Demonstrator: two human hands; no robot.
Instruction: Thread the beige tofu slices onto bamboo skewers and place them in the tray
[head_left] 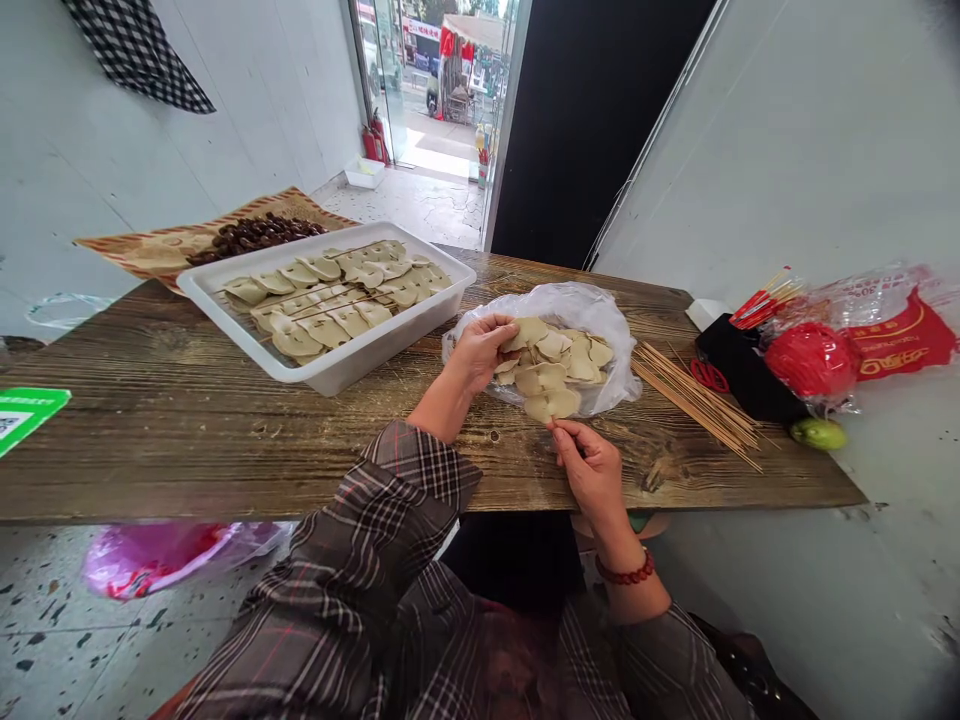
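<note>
My right hand [589, 465] pinches the lower end of a bamboo skewer, mostly hidden by the thin pale slices [553, 404] threaded on it. My left hand [480, 352] is closed, thumb and fingers pinching a thin pale slice [529, 331] above the pile. Beneath both lies an opened clear plastic bag [619, 375] holding loose pale slices [581, 358]. Left of the bag, a white plastic tub [352, 368] contains several skewers with the same slices [330, 325] laid in rows. Loose bamboo skewers [701, 405] lie in a bundle right of the bag.
Dark brown pieces [259, 238] rest on patterned paper [161, 248] behind the tub. On the right are a black box [742, 370], red packaging [814, 358] and a green fruit [819, 433]. The wooden table's [300, 470] front edge is close to my body.
</note>
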